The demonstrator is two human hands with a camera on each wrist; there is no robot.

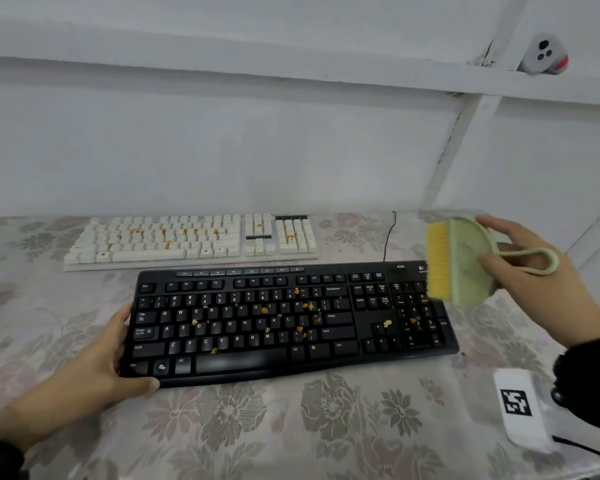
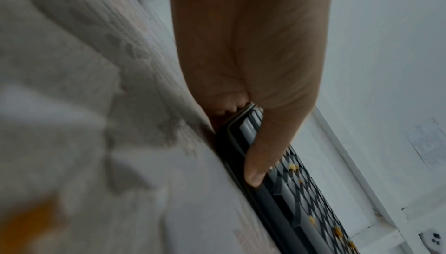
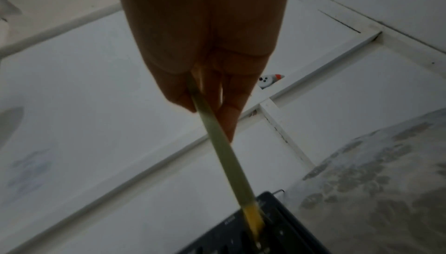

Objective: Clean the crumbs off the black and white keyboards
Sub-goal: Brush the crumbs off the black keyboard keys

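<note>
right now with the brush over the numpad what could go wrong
Sweeping the brush leftward could push crumbs into key gaps of the black keyboard or onto the floral tablecloth. A backward sweep could flick them onto the white keyboard. The left hand holds only one end, so the board may pivot.

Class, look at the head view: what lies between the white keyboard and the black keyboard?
Only a narrow strip of the flowered tablecloth separates the white keyboard from the black keyboard; the head view shows this.

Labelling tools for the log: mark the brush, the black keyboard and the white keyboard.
brush [image 1: 465,261], head view, on its green back.
black keyboard [image 1: 243,362], head view, on the space bar.
white keyboard [image 1: 146,255], head view, on its space bar.
</note>
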